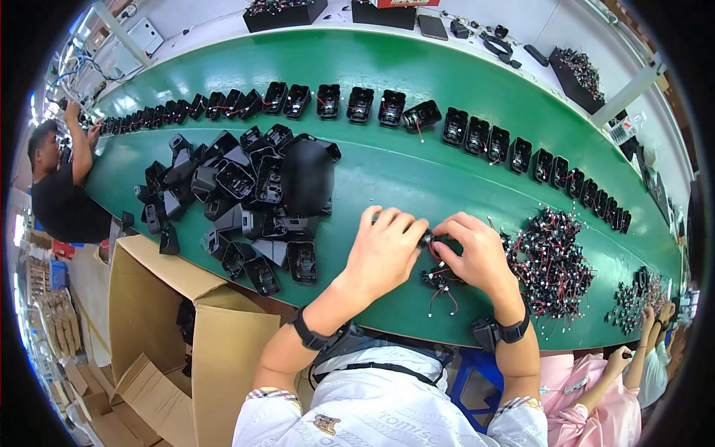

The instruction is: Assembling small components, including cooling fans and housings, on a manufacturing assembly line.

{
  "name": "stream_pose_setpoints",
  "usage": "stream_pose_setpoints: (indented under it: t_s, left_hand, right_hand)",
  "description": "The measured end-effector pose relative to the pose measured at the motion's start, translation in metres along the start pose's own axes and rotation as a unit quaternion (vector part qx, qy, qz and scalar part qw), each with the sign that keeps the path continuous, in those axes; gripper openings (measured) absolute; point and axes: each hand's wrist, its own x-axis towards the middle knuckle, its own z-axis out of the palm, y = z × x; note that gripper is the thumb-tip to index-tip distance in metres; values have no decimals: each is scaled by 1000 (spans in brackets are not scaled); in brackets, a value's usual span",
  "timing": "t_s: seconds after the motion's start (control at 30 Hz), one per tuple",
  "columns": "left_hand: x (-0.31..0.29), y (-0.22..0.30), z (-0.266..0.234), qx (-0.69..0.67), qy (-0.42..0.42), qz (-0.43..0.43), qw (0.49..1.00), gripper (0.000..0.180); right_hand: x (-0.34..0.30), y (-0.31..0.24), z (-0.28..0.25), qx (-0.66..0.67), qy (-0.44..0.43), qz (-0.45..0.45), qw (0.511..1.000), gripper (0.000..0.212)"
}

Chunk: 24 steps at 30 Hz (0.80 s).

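The black part [427, 239] is clamped between the fingers of the left hand [386, 249] and right hand [478, 252], both equally near; its long axis I cannot tell. The wire heap [553, 261] lies on the bench [387, 309], rightward from the right fingers.

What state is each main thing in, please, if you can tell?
Left hand: fingers bent, grip partly hidden
Right hand: pinched on the wired part
Wired part: held up, at both hands
Housing row: open sides up, one turned askew
Housing pile: jumbled, facing various ways
Wire heap: loose, tangled
Cardboard box: open
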Motion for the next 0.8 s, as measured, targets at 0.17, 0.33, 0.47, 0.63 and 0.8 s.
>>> stream_pose_setpoints:
  t_s: [0.17,0.33,0.47,0.63,0.8]
  left_hand:
    - [9,-5,10,-56,-48,3,997,18]
    - [12,-9,11,-81,-21,14,996,12]
    - [15,-12,4,-98,-12,13,995,11]
    - [19,-16,-1,-199,31,-23,979,8]
    - [18,-16,-4,-323,44,-57,944,9]
  right_hand:
    - [1,4,2,31,8,1,999,13]
    - [3,1,0,39,6,-5,999,14]
    - [0,5,0,19,-9,-15,1000,15]
    - [-2,5,1,13,-6,-16,1000,17]
    - [5,-19,-7,194,68,-12,979,35]
